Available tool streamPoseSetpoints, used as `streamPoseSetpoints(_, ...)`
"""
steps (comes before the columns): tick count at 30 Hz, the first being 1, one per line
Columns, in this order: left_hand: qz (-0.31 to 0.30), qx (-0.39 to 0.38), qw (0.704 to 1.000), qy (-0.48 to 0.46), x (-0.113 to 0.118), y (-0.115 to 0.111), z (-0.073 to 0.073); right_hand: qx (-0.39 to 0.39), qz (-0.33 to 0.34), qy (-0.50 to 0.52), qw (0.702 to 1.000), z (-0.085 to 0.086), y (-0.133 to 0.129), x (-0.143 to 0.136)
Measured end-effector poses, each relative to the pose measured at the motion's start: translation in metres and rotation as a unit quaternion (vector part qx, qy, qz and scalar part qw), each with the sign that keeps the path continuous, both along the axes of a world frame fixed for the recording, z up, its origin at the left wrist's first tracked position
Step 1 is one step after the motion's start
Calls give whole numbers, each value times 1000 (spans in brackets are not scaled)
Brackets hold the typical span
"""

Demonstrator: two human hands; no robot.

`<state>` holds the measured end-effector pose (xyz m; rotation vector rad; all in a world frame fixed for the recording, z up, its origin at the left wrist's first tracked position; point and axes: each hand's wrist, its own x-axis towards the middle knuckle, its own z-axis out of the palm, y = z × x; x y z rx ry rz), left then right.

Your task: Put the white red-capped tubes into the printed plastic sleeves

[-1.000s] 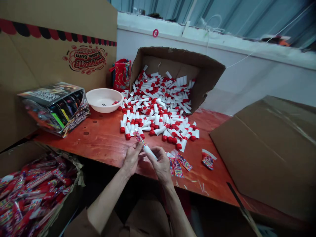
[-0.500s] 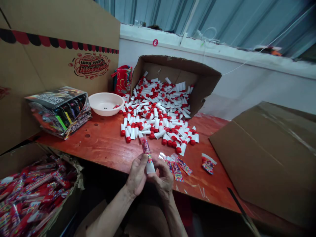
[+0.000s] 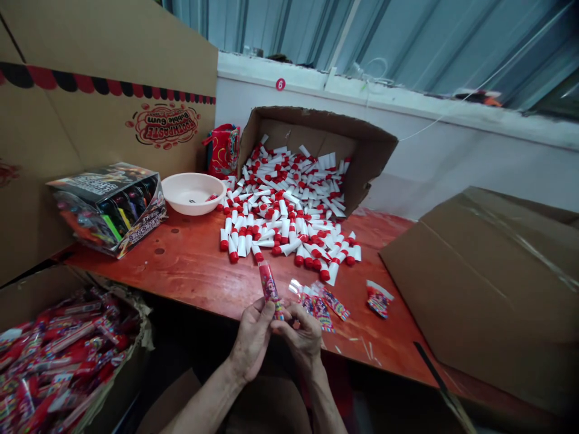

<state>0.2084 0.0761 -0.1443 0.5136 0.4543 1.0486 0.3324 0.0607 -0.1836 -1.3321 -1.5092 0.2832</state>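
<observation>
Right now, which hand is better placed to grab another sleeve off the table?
Right, probably. The right hand sits just beside the loose printed sleeves on the table. The left hand is on the far side of the tube, which both hands grip, farther from them.

white bowl (image 3: 193,193) is set on red table (image 3: 190,265) | display box (image 3: 108,207) is placed left of it | flat cardboard (image 3: 488,283) is laid right | carton of wrapped tubes (image 3: 54,355) is seen lower left
</observation>
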Motion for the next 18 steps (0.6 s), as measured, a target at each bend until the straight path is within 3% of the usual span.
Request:
streamPoseSetpoints(3,26,-27,999,22,-24,2,-1,-90,65,-10,994,10,3,9)
streamPoseSetpoints(5,93,-50,994,23,-61,5,3,-139,78,-19,987,18,6,24)
streamPoseSetpoints(7,211,-67,975,7,-110,7,11,-158,29,-38,986,21,9,45)
streamPoseSetpoints(9,338,-85,937,-6,-158,9,19,-174,-52,-100,978,18,11,65)
streamPoseSetpoints(11,411,-115,904,-3,-191,11,23,-192,-117,-201,953,10,13,78)
streamPoseSetpoints(14,391,-164,906,15,-194,13,13,-184,-144,-334,913,-6,21,77)
streamPoseSetpoints(18,213,-140,965,59,-134,19,-10,-172,-116,-367,907,-18,39,66)
